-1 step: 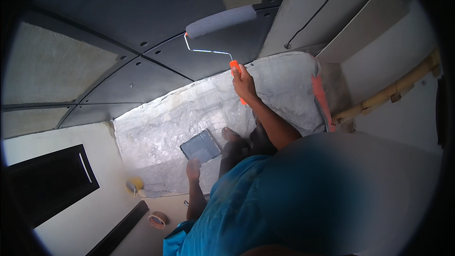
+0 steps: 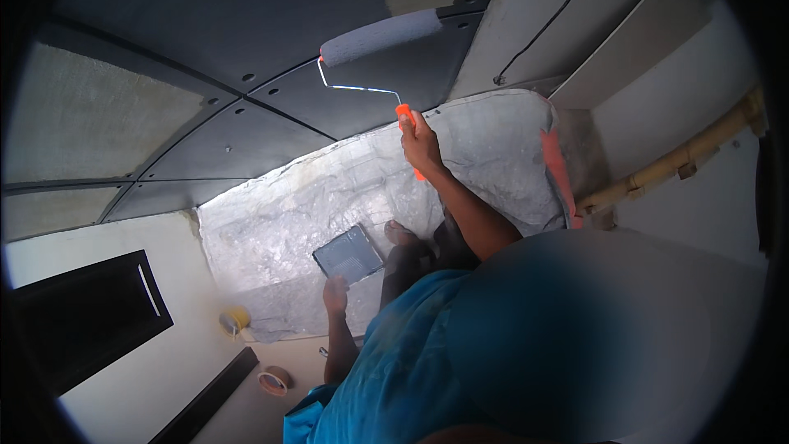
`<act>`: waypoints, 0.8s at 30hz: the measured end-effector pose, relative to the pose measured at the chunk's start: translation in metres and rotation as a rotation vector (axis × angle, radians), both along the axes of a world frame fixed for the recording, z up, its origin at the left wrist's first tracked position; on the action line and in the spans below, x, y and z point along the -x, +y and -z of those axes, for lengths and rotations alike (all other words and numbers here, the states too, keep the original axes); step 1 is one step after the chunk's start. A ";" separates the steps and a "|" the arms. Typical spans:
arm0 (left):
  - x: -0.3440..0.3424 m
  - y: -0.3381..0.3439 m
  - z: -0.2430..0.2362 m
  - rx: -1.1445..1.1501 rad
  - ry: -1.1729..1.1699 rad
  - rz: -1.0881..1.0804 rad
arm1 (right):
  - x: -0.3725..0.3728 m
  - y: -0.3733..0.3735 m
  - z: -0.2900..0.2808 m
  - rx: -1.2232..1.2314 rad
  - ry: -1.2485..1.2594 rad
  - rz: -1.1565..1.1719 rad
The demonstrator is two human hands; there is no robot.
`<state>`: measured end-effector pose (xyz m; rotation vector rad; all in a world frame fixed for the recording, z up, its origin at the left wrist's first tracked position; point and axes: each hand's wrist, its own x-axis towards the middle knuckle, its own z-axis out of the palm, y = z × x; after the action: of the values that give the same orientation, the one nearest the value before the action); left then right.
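Slightly leftward since the earlier frame, our right hand (image 2: 421, 146) and the paint roller with the fuzzy grey sleeve, bent wire frame and orange handle (image 2: 382, 37) have shifted together; we make out no other clear change. For the coating work, we judge this a small drift within one stroke, since the coverage looks the same. Our right fingers are wrapped closed around the handle, with the sleeve raised at the dark grey panelled surface (image 2: 205, 33); whether it presses there we cannot tell. Our left hand (image 2: 334, 294) is low, by the near edge of the rectangular grey paint tray (image 2: 345, 251); its fingers are too blurred for us to tell how open they are, or whether they grip the tray. Beyond, we see the crumpled, translucent plastic sheet (image 2: 271, 230), the yellow round bucket (image 2: 236, 319) and the tan tape roll (image 2: 274, 381). Pale, uncoated-looking patches remain at the left (image 2: 90, 115) and top.
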<state>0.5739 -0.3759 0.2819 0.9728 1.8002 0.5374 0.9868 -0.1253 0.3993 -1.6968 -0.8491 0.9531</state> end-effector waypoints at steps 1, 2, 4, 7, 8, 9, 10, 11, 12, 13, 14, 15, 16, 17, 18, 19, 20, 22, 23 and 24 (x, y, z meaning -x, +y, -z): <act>-0.003 -0.001 -0.005 0.018 0.032 -0.006 | -0.001 0.008 0.001 0.052 0.018 -0.022; -0.006 -0.002 -0.011 0.023 0.018 -0.019 | -0.003 0.015 0.003 0.105 0.035 -0.042; -0.012 -0.009 -0.023 0.037 -0.012 -0.040 | -0.004 0.019 0.003 0.144 0.002 -0.063; -0.030 -0.009 -0.037 0.169 0.039 -0.130 | -0.013 0.032 -0.010 0.047 -0.095 -0.072; -0.028 -0.014 -0.033 0.135 -0.009 -0.118 | -0.014 0.036 -0.014 -0.006 -0.077 -0.073; -0.025 -0.022 -0.031 0.171 -0.001 -0.136 | -0.016 0.039 -0.018 -0.059 -0.059 -0.074; -0.029 -0.021 -0.028 0.201 -0.001 -0.147 | -0.020 0.045 -0.026 -0.096 -0.056 -0.077; -0.029 -0.024 -0.026 0.236 0.004 -0.165 | -0.021 0.049 -0.038 -0.129 -0.047 -0.085; -0.027 -0.025 -0.023 0.230 0.007 -0.153 | -0.022 0.054 -0.051 -0.161 -0.039 -0.094; -0.026 -0.026 -0.018 0.224 0.009 -0.141 | -0.025 0.059 -0.066 -0.194 -0.020 -0.104; -0.027 -0.024 -0.015 0.221 0.013 -0.132 | -0.027 0.063 -0.082 -0.223 0.001 -0.115; -0.029 -0.020 -0.011 0.195 -0.005 -0.130 | -0.028 0.067 -0.097 -0.252 0.021 -0.127; -0.031 -0.017 -0.009 0.169 -0.022 -0.128 | -0.030 0.071 -0.113 -0.273 0.035 -0.148; -0.034 -0.014 -0.010 0.146 -0.039 -0.127 | -0.032 0.076 -0.129 -0.291 0.050 -0.171; -0.036 -0.009 -0.010 0.142 -0.048 -0.124 | -0.033 0.081 -0.144 -0.309 0.064 -0.192; -0.040 -0.001 -0.015 0.140 -0.055 -0.120 | -0.034 0.085 -0.157 -0.333 0.068 -0.195; -0.046 0.009 -0.019 0.138 -0.062 -0.115 | -0.035 0.089 -0.169 -0.358 0.071 -0.196; -0.048 0.019 -0.021 0.108 -0.078 -0.106 | -0.037 0.098 -0.192 -0.416 0.064 -0.200; -0.048 0.022 -0.021 0.093 -0.085 -0.103 | -0.038 0.104 -0.201 -0.451 0.051 -0.202; -0.049 0.023 -0.023 0.091 -0.088 -0.115 | -0.038 0.107 -0.206 -0.486 0.035 -0.208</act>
<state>0.6234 -0.3531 0.3045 0.7752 1.7929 0.5564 1.0251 -0.0182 0.6050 -1.1888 -1.1445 0.8256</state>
